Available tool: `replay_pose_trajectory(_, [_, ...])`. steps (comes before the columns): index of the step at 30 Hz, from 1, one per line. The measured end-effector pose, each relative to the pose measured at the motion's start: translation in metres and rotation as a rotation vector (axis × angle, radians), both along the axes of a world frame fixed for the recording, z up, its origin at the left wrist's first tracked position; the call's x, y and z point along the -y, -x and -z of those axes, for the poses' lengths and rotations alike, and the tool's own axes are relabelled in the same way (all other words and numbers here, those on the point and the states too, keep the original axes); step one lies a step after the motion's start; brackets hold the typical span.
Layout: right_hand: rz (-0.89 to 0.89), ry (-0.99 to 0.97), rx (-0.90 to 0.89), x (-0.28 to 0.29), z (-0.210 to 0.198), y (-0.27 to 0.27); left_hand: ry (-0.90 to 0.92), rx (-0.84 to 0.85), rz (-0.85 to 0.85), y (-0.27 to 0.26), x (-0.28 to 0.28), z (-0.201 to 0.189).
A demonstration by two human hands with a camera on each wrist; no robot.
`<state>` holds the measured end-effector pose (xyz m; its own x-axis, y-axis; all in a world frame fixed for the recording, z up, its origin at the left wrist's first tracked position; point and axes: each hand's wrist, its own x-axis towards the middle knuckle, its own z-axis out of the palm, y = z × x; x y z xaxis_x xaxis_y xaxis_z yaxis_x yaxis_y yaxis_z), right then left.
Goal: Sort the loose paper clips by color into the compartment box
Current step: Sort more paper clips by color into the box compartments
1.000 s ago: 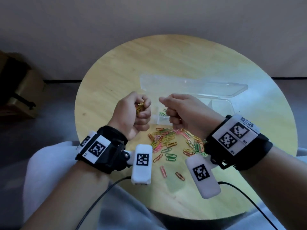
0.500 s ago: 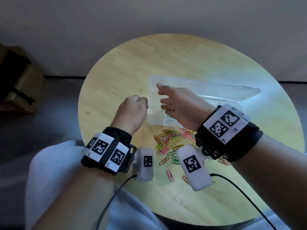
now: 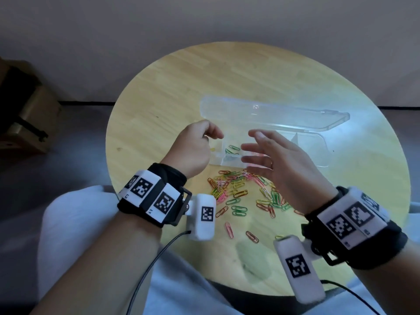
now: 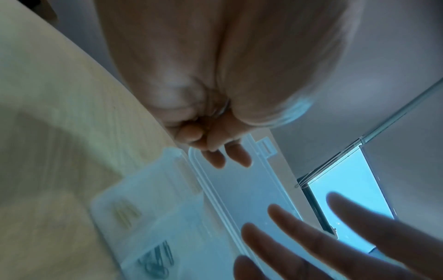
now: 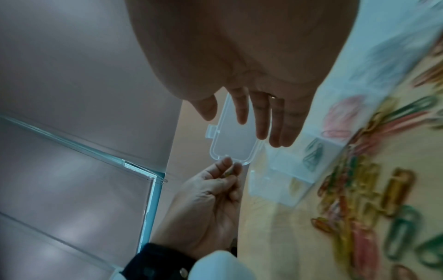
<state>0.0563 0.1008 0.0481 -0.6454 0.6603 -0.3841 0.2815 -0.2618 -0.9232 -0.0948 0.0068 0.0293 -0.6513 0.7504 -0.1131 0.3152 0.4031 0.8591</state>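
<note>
Most clips still unsorted: head view shows the loose pile of paper clips [image 3: 245,192] scattered on the round wooden table [image 3: 159,98], just in front of the clear compartment box [image 3: 313,155], lid folded back behind it. A few green clips [image 3: 233,149] lie in one compartment and a hint of yellow in the leftmost; sorting looks early. Left hand [image 3: 193,151] hangs curled at the box's left end; right hand [image 3: 279,160] hovers over the box, fingers spread, holding nothing. Left wrist view: blurred; left fingertips [image 4: 215,151] bunched together above the open lid, contents not discernible; pale clips show in one cell, dark ones in the next. Right wrist view: adds what the others hide, a yellowish clip [image 5: 228,173] pinched in the left fingertips, plus pink clips [image 5: 340,117] in a further cell. Right fingers extended and empty.
</note>
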Motion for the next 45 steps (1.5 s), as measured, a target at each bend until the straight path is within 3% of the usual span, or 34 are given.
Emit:
replay_pose_trajectory(6, [0.140, 0.043, -0.125, 0.002, 0.012, -0.040, 0.024, -0.027, 0.036, -0.005, -0.009, 0.009])
replay_pose_trajectory(16, [0.075, 0.005, -0.040, -0.008, 0.021, -0.063, -0.030, -0.043, 0.181, 0.003, -0.007, 0.015])
replay_pose_trajectory(22, [-0.007, -0.056, 0.030, -0.011, 0.025, -0.067, -0.125, -0.126, 0.162, -0.003, -0.003, 0.007])
replay_pose_trajectory(26, [-0.076, -0.165, 0.170, -0.019, 0.028, -0.070, -0.152, -0.121, 0.187, -0.019, 0.007, 0.002])
replay_pose_trajectory(34, [-0.263, -0.432, 0.516, -0.026, 0.049, -0.084, 0.239, -0.190, 0.436, -0.054, 0.014, 0.023])
replay_pose_trajectory(40, [-0.345, -0.619, 0.757, -0.012, 0.055, -0.077, 0.388, -0.299, 0.505, -0.064, 0.003, 0.033])
replay_pose_trajectory(45, [-0.346, -0.789, 0.882, -0.002, 0.055, -0.069, 0.400, -0.332, 0.602, -0.072, 0.004, 0.032])
